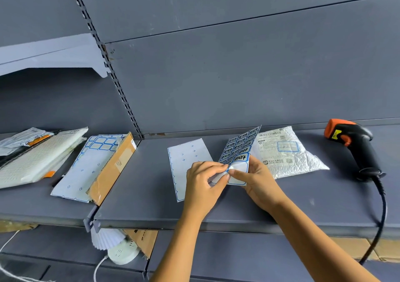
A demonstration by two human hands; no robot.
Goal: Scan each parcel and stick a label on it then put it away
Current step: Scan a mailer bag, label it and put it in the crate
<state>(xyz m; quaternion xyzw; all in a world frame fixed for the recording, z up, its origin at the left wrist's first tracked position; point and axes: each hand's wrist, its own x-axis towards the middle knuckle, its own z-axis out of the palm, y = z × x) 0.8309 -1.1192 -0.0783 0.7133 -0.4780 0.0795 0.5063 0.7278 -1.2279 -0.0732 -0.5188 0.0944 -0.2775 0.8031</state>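
A sheet of blue-bordered labels (239,147) is held up over the grey shelf (151,184) in the middle. My left hand (203,182) pinches its lower left corner, and my right hand (257,180) pinches a label at the sheet's bottom edge. Just right of the sheet lies a white plastic parcel (287,152) with a shipping slip and a blue-bordered label on it. A black and orange barcode scanner (355,145) lies on the shelf at the far right, with its cable hanging over the front edge.
A used label backing sheet (186,160) lies left of my hands. Further left are another label sheet (86,165) leaning on a cardboard box (114,169), and a stack of white parcels (36,154). A white power strip (123,253) sits on the lower shelf.
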